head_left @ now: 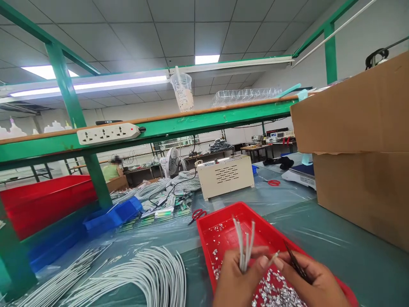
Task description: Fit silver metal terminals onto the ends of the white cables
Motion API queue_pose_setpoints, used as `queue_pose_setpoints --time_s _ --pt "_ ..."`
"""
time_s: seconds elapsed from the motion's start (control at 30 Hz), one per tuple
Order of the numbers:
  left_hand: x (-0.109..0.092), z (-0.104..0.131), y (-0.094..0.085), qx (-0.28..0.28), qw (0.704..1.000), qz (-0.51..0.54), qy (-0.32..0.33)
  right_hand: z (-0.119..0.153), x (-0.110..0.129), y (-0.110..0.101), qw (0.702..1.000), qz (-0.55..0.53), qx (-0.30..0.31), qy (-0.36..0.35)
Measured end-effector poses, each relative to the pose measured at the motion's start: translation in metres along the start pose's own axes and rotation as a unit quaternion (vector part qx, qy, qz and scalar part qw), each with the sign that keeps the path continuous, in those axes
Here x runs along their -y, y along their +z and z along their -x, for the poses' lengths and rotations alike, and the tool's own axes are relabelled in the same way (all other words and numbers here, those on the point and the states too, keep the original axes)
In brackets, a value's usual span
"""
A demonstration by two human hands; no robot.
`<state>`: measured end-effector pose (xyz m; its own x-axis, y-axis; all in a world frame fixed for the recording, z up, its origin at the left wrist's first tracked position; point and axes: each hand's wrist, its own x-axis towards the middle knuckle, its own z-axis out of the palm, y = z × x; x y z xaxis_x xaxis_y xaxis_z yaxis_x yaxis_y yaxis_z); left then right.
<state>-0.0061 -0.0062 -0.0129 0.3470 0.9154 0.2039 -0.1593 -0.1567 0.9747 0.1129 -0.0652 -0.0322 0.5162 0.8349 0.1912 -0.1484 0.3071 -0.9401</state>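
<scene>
My left hand is closed around several short lengths of pale grey cable, which stick up between thumb and fingers. Thumb and fingertips of my right hand pinch at a small cable end where both hands meet. Also held in the right hand is a thin, dark, pointed tool, apparently tweezers. Both hands are over a red tray, in which many small shiny metal pieces lie scattered. The lower fingers of each hand are partly hidden.
Bundled grey cables lie left of the tray. Red-handled scissors touch its far corner. Behind stands a beige machine; cardboard boxes rise at right. A shelf crosses overhead. A person sits far back.
</scene>
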Motion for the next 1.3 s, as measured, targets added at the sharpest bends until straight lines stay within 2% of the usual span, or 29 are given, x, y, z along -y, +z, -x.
queue_pose_setpoints --time_s 0.1,0.23,0.4,0.5,0.63,0.73,0.8,0.9,1.07,1.3 --pt "0.005 0.008 0.010 0.031 0.998 0.048 0.002 0.001 -0.001 0.000 0.997 0.028 0.064 -0.034" --pt "0.009 0.002 0.006 0.066 0.996 0.056 -0.008 0.005 0.003 0.005 0.995 0.066 0.030 -0.063" --pt "0.002 -0.003 -0.004 -0.006 0.997 -0.076 0.025 0.005 0.008 0.007 0.995 0.079 -0.001 -0.067" --pt "-0.005 -0.001 -0.006 0.044 0.988 -0.138 0.049 0.004 0.006 0.002 0.992 0.112 -0.011 -0.053" --pt "-0.009 -0.002 -0.007 0.073 0.992 -0.105 0.006 0.005 0.004 -0.001 0.991 0.135 -0.001 -0.007" --pt "-0.011 -0.003 -0.008 0.102 0.992 -0.081 0.002 0.007 0.008 0.004 0.992 0.117 0.024 -0.035" --pt "-0.013 -0.004 -0.008 0.116 0.991 -0.071 0.005 0.008 0.012 0.008 0.991 0.108 0.062 -0.050" --pt "-0.015 -0.004 -0.008 0.122 0.991 -0.061 0.005 0.008 0.015 0.010 0.990 0.098 0.090 -0.049" --pt "-0.016 -0.003 -0.008 0.126 0.991 -0.047 -0.016 0.008 0.014 0.009 0.988 0.109 0.099 -0.042" --pt "-0.016 -0.003 -0.007 0.118 0.992 -0.044 -0.013 0.008 0.013 0.008 0.987 0.102 0.117 -0.036"
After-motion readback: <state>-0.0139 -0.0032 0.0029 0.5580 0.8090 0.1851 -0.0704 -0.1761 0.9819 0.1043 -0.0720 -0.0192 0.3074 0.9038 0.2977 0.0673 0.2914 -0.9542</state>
